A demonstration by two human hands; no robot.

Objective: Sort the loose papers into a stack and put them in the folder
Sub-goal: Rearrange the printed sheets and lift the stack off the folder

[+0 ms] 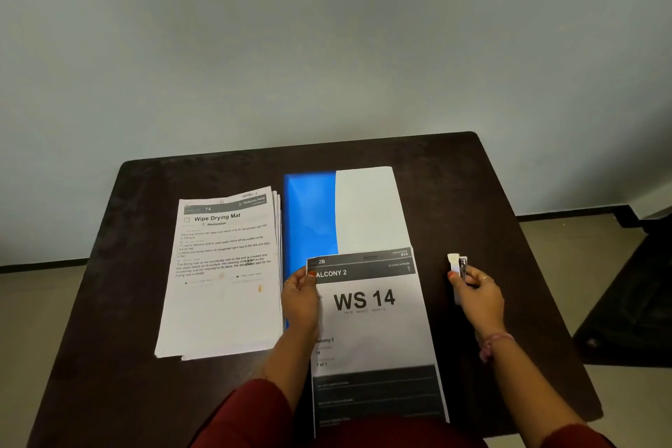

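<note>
A stack of printed papers (222, 276) headed "Wipe Drying Mat" lies on the left of the dark table. To its right lies a blue folder (309, 218) with a white panel (367, 209) over its right half. A sheet marked "WS 14" (371, 324) overlaps the folder's near end and reaches the table's front edge. My left hand (302, 296) pinches that sheet at its upper left corner. My right hand (476, 289), to the right of the sheet, grips a small white and silver clip-like object (457, 265) above the table.
The dark table (472, 193) stands against a pale wall, its far edge just behind the folder. Tiled floor shows on both sides, and a dark piece of furniture (632, 295) sits to the right of the table.
</note>
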